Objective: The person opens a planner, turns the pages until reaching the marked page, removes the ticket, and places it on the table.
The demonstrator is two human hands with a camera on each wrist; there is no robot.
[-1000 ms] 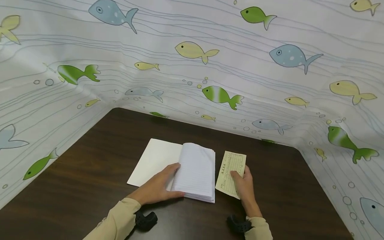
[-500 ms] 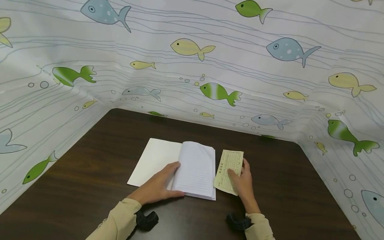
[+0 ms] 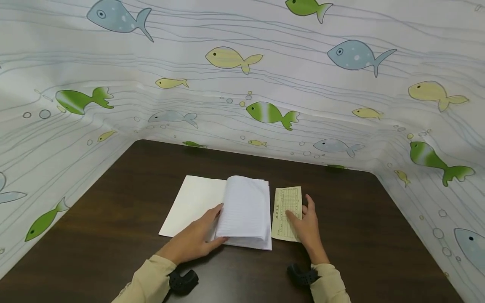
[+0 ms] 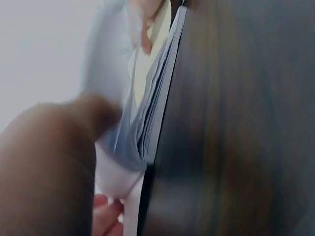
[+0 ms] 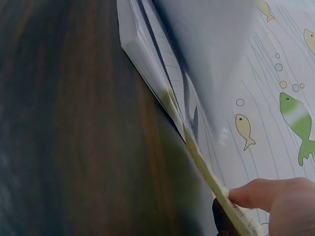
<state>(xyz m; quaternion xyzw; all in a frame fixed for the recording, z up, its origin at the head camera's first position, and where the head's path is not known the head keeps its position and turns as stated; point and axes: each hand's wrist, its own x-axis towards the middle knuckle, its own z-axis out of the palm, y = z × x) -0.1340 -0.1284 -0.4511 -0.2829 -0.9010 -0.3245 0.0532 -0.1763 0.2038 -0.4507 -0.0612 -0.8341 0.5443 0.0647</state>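
An open lined notebook [image 3: 242, 210] lies on the table, its blank white cover side [image 3: 195, 202] spread to the left. My left hand [image 3: 195, 240] grips the upper block of pages, thumb at the near edge and fingertips by the spine. Those pages bow upward, leaving a gap over the lower ones, as the left wrist view shows with the bent pages [image 4: 120, 142]. My right hand [image 3: 308, 229] pinches a pale yellow printed slip [image 3: 286, 210], thumb on its face. Edge-on in the right wrist view, the slip [image 5: 202, 162] reaches the notebook's parted pages.
The dark wood-grain table [image 3: 113, 235] extends around the notebook. White fish-patterned sheeting [image 3: 212, 97] rises along its back and sides. A black wrist mount [image 3: 183, 282] sits on the left wrist, another black mount [image 3: 303, 275] on the right.
The notebook's upper pages have lifted, and a gap shows at their near and right edges. The yellow slip has turned straighter and shifted slightly left. The head view has tilted a little.
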